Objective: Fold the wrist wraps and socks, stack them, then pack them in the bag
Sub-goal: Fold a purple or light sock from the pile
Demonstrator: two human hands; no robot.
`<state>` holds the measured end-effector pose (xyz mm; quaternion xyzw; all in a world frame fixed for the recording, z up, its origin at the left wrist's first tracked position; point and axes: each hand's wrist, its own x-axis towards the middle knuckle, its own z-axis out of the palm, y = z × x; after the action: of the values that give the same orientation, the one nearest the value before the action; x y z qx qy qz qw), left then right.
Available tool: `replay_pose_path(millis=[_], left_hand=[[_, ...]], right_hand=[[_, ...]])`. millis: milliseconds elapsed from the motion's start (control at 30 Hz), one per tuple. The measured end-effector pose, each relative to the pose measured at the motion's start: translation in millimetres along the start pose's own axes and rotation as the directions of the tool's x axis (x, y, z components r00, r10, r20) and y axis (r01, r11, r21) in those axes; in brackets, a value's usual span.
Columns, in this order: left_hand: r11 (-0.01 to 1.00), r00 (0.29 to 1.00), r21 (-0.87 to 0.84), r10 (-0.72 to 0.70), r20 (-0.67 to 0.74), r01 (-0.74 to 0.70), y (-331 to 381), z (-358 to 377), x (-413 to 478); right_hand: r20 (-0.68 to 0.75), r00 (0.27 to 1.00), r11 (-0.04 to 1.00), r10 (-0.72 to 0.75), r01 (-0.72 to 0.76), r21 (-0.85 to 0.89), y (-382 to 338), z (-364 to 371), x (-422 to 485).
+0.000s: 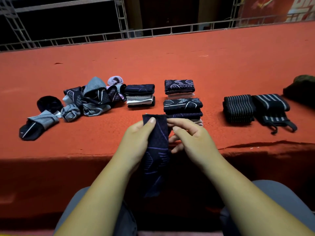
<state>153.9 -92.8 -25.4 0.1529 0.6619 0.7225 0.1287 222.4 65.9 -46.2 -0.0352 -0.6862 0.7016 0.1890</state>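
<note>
The bag (300,89) was cut off at right. My left hand (136,142) and right hand (192,142) pinched a sock (158,150) hanging lengthwise, its lower end lost in shadow.

Event stage, red carpet (170,62), metal trusses (121,16)

The left hand (136,143) and right hand (192,142) are bare, forearms (247,193) uncovered, with grey trousers (279,193) over both knees.

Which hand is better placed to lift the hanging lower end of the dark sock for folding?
Probably the right hand. The left hand grips the navy knit sock with purple lines near its top, thumb pressed on it; the right only meets its top edge, so it seems freer.
</note>
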Motion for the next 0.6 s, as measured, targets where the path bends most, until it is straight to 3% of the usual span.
replay_pose_path(millis=[100,233,367,533,600], left_hand=[[0.980,0.997,-0.190,-0.058,0.041,0.065,7.4,0.9,-2.5],[0.969,0.996,-0.234,-0.066,0.057,0.078,8.3,0.6,-5.0],[0.982,0.998,-0.185,-0.041,0.040,0.048,6.7,-4.0,-1.7],[0.987,0.993,0.106,0.120,-0.015,-0.118,0.4,-14.1,6.1],[0.989,0.993,0.094,0.120,-0.023,-0.117,-3.0,-13.8,6.9]], right_hand=[[-0.109,0.994,0.978,-0.010,-0.013,-0.208,3.5,-4.0,2.8],[-0.082,0.996,0.983,0.046,-0.059,-0.176,6.4,-5.0,3.4],[-0.026,0.999,1.000,0.019,-0.018,0.016,4.6,-5.5,4.9],[-0.076,0.994,0.997,-0.076,0.076,-0.008,-1.2,-14.1,4.6],[-0.067,0.996,0.997,-0.057,0.060,0.048,-3.2,-14.8,4.1]])
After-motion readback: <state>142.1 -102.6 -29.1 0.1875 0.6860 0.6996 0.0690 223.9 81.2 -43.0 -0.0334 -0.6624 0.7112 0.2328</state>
